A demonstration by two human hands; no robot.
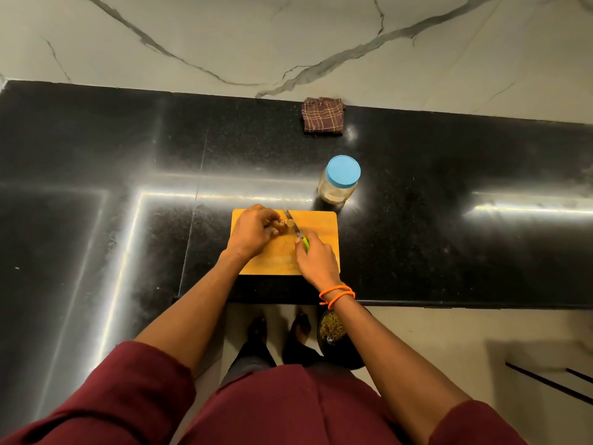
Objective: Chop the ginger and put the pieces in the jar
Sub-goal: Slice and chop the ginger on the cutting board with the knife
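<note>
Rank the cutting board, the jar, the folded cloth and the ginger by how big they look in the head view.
1. cutting board
2. jar and folded cloth: look alike, unranked
3. ginger, partly hidden under the left hand

Both bare forearms are extending forward; the left hand (253, 231) is curling downward, the right hand (316, 256) is gripping closed.

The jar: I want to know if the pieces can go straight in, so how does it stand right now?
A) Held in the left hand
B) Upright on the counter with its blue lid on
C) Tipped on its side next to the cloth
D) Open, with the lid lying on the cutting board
B: the jar stands upright on the black counter beyond the cutting board, its blue lid still on.
</note>
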